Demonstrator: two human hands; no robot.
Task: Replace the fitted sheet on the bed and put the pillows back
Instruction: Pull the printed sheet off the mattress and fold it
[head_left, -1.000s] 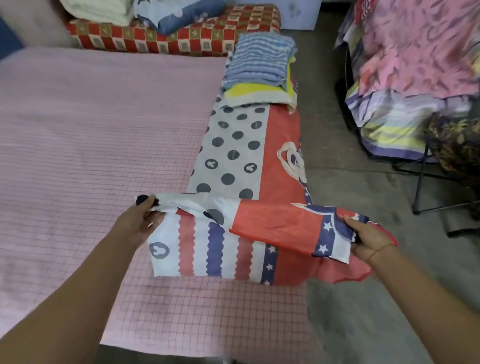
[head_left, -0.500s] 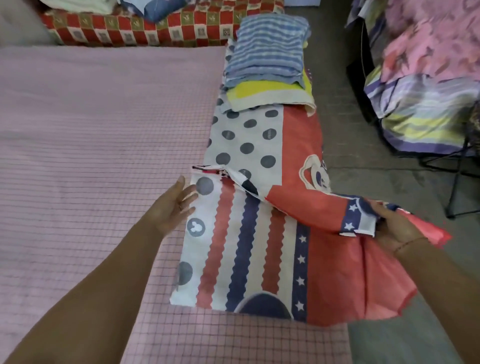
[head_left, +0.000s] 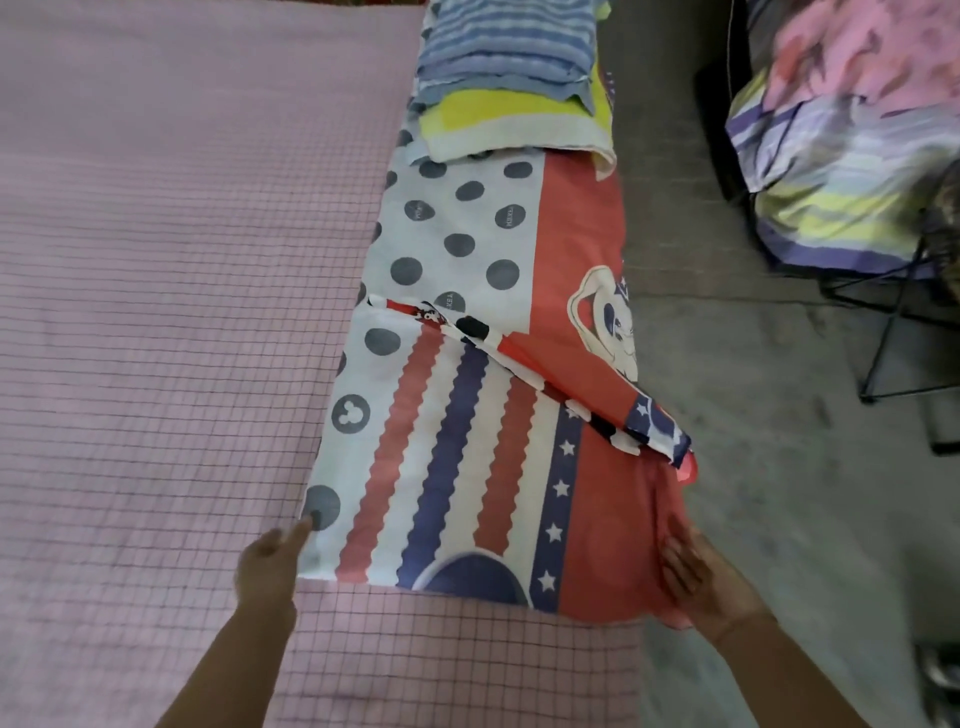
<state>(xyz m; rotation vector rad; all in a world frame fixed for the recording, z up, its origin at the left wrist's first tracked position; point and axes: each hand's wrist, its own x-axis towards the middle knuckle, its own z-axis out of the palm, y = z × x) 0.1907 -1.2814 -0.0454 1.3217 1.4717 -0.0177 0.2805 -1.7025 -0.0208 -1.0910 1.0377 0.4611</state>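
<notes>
One thin, limp patterned sheet (head_left: 467, 467) lies as a long folded strip along the right edge of the mattress (head_left: 156, 312). It looks light and floppy, apt to slide and bunch, so it is best pinched at its corners or hems rather than mid-panel. Its near-left corner touches the straight fingertips of the left hand (head_left: 272, 558), while the right hand (head_left: 698, 577) rests with fingers flat on the red near-right corner, gripping nothing.

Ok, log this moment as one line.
left hand: fingertip at patterned sheet corner | right hand: flat on sheet's red edge | sheet: folded strip along bed side
</notes>
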